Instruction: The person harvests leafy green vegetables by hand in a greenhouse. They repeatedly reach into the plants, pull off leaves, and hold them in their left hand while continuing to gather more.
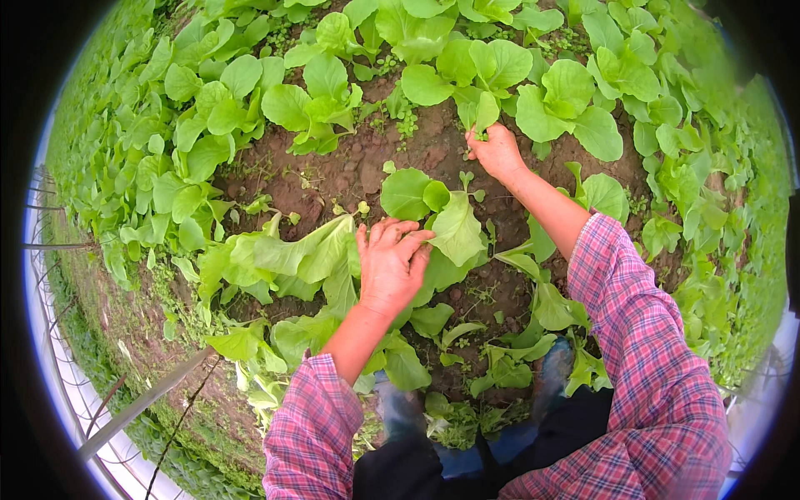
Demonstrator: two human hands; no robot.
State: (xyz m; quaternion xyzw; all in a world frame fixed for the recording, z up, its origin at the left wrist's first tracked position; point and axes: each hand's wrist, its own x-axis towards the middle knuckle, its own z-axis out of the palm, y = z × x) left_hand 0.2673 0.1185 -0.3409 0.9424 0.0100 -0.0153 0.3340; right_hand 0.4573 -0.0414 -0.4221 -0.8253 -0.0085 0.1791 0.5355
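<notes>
My right hand (494,149) reaches forward to the base of a leafy green plant (486,111), its fingers closed on a small leaf or stem low down by the soil. Nearer to me, my left hand (392,256) is bent over with curled fingers, against a pale green leaf (458,228). Broad pulled-looking leaves (306,250) lie to its left, and whether its fingers grip any of them is hidden. A rounded green leaf (405,194) stands just beyond the left fingertips. Brown soil (425,137) shows between the plants.
Dense rows of leafy greens (200,112) grow ahead and on both sides. Loose leaves (506,369) lie around my feet. A metal pole (147,400) slants in at the lower left, near a dark cord (182,425). Thin ribs and pale sheeting curve along the left edge.
</notes>
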